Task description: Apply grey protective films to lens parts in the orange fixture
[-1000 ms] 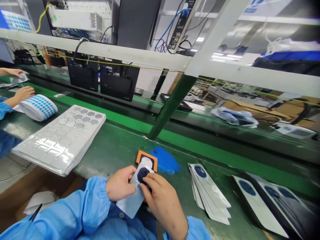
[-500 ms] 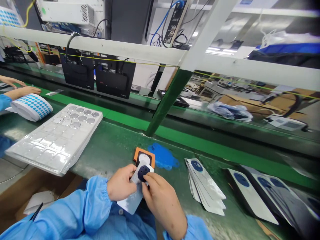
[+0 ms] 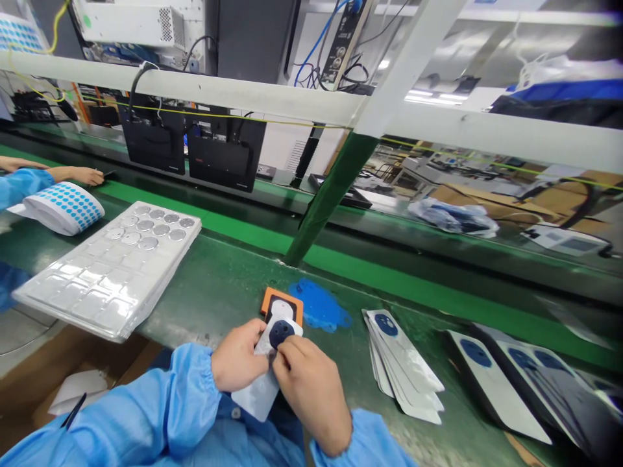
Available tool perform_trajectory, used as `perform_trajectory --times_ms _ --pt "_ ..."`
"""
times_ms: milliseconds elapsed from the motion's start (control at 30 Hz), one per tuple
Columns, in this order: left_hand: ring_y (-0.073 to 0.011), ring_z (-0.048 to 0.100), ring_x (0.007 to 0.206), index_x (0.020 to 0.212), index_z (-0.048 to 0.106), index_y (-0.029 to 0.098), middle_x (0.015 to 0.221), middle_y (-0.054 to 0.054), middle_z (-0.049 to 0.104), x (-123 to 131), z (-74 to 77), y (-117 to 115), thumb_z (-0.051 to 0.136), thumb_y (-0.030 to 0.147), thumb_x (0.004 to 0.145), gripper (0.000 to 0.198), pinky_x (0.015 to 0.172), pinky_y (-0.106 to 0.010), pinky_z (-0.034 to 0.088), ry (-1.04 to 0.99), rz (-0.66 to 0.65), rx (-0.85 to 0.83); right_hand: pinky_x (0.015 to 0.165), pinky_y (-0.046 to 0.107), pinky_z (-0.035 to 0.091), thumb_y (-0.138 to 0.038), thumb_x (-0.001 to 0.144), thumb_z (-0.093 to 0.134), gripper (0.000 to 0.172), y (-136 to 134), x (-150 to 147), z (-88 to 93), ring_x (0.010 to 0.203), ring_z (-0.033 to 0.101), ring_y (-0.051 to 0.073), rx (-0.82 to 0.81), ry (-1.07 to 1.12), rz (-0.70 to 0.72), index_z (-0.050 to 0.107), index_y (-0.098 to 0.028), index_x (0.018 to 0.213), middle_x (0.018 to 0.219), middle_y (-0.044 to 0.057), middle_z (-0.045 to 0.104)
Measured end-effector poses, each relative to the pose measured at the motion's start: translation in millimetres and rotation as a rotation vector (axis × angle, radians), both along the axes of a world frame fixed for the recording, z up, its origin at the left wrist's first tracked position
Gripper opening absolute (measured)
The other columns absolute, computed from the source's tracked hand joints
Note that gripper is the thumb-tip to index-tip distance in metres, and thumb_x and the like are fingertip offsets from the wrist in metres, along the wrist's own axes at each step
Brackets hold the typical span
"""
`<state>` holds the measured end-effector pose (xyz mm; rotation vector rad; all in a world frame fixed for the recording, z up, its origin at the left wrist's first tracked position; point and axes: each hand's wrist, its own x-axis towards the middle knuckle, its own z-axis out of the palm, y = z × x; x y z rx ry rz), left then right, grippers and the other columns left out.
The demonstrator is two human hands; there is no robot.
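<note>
My left hand [image 3: 238, 357] grips the left edge of a white card [image 3: 260, 389] that carries a dark blue round disc [image 3: 281, 333] near its top. My right hand [image 3: 309, 386] pinches at the lower right edge of that disc with fingers closed. Both hands are over the near edge of the green bench [image 3: 228, 285]. Just behind the card lies an orange-framed black fixture [image 3: 282, 305], partly hidden by the card. A pile of blue round stickers [image 3: 318, 305] lies right of the fixture.
A fanned stack of white cards with blue discs [image 3: 403, 370] lies to the right, more cards [image 3: 501, 383] beyond. A clear blister tray with metal discs [image 3: 111, 266] sits left. Another person's hand [image 3: 80, 175] reaches past a roll of blue dots [image 3: 65, 206]. A green post [image 3: 331, 201] rises behind.
My hands and the card stay in place, with the right fingers shifting slightly at the disc. The other person's hand at far left has moved right along the bench.
</note>
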<state>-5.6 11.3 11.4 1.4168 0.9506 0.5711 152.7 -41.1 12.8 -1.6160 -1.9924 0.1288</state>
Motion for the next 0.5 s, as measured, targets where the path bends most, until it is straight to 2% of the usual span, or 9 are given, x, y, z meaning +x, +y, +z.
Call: perform_trajectory --times_ms 100,133,167,233,267,333,400,467,500 --pt "-0.0149 0.061 0.072 0.107 0.053 0.012 0.085 -0.003 0.065 -3 -1.8 4 0.048 0.006 0.064 0.044 0.063 -0.023 0.044 -0.112 0.025 -0.137 0.065 0.025 0.041 -0.019 0.081 0.052 0.012 21 38 3.7 0.070 0.056 0.014 -0.211 0.427 -0.084 0.062 -0.018 0.074 0.075 0.001 0.061" --pt "-0.0156 0.061 0.073 0.107 0.052 0.011 0.085 -0.004 0.065 -4 -2.6 4 0.048 0.005 0.063 0.044 0.063 -0.024 0.045 -0.145 0.039 -0.180 0.065 0.025 0.043 -0.023 0.082 0.052 0.013 31 56 3.3 0.070 0.058 0.015 -0.231 0.485 -0.154 0.063 -0.017 0.077 0.076 0.002 0.063" --pt "-0.0163 0.062 0.074 0.107 0.052 0.011 0.086 -0.005 0.065 -5 -3.6 5 0.049 0.005 0.062 0.045 0.063 -0.024 0.045 -0.173 0.060 -0.217 0.067 0.026 0.045 -0.026 0.084 0.050 0.016 43 74 1.6 0.072 0.059 0.016 -0.186 0.483 -0.256 0.063 -0.016 0.082 0.078 0.004 0.064" --pt "-0.0172 0.062 0.074 0.106 0.051 0.011 0.087 -0.006 0.064 -7 -5.7 5 0.049 0.005 0.061 0.045 0.062 -0.024 0.045 -0.233 0.123 -0.288 0.078 0.032 0.046 -0.028 0.088 0.043 0.026 70 105 -6.3 0.084 0.060 0.021 0.033 0.234 -0.491 0.063 -0.012 0.093 0.091 0.010 0.065" --pt "-0.0174 0.061 0.074 0.104 0.051 0.010 0.086 -0.006 0.063 -8 -6.7 5 0.049 0.005 0.061 0.044 0.062 -0.025 0.044 -0.265 0.155 -0.319 0.088 0.037 0.044 -0.027 0.088 0.041 0.028 83 117 -12.5 0.096 0.059 0.025 0.086 0.146 -0.517 0.062 -0.010 0.094 0.101 0.015 0.064" --pt "-0.0183 0.061 0.075 0.102 0.050 0.010 0.087 -0.007 0.063 -8 -8.1 3 0.048 0.006 0.060 0.042 0.064 -0.027 0.046 -0.327 0.188 -0.378 0.096 0.040 0.040 -0.023 0.083 0.046 0.021 105 131 -27.3 0.103 0.057 0.027 0.064 0.014 -0.418 0.062 -0.011 0.083 0.104 0.017 0.064" --pt "-0.0190 0.061 0.077 0.103 0.049 0.011 0.091 -0.009 0.063 -9 -8.1 3 0.049 0.006 0.060 0.043 0.067 -0.029 0.047 -0.389 0.184 -0.437 0.092 0.036 0.043 -0.015 0.075 0.049 0.013 118 136 -40.5 0.093 0.060 0.024 -0.032 -0.042 -0.253 0.060 -0.013 0.070 0.089 0.013 0.066" --pt "-0.0186 0.061 0.077 0.106 0.048 0.011 0.093 -0.010 0.064 -9 -6.2 3 0.049 0.006 0.060 0.046 0.068 -0.030 0.046 -0.451 0.174 -0.480 0.092 0.035 0.045 -0.010 0.071 0.046 0.018 115 136 -46.0 0.093 0.062 0.023 -0.084 -0.077 -0.174 0.064 -0.012 0.074 0.085 0.011 0.066" --pt "-0.0182 0.061 0.076 0.107 0.047 0.012 0.093 -0.010 0.064 -8 -4.6 3 0.049 0.006 0.060 0.047 0.068 -0.029 0.046 -0.485 0.179 -0.496 0.097 0.037 0.043 -0.008 0.072 0.044 0.025 108 134 -45.2 0.101 0.061 0.024 -0.079 -0.085 -0.175 0.066 -0.011 0.084 0.093 0.013 0.067"
